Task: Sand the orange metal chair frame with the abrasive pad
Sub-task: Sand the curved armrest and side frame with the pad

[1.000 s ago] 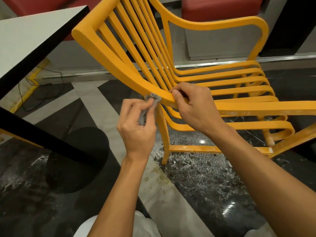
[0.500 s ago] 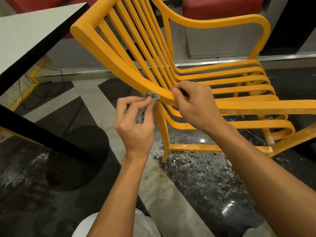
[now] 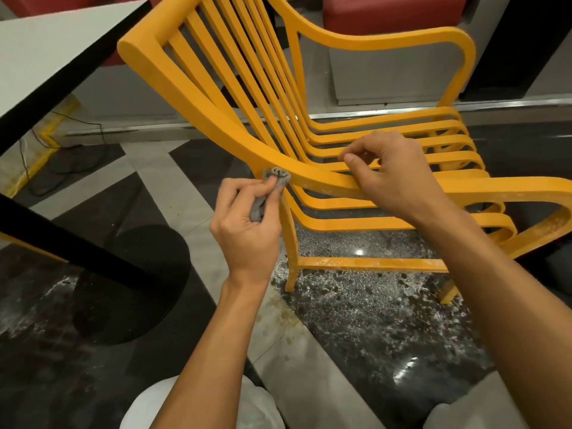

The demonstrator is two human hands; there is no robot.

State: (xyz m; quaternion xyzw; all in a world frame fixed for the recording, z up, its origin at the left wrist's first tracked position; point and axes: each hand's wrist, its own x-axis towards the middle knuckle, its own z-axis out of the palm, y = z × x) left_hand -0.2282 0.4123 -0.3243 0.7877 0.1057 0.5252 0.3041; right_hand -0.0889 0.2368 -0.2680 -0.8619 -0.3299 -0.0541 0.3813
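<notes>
On the floor beside the tabletop, the orange chair frame leans; the left hand pinches the grey abrasive pad against its rail, the right hand clasping the rail nearby.

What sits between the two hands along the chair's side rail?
Only bare orange rail, head view: left hand presses the grey pad there; right hand grips further along.

One chair, one pad, two hands.
</notes>
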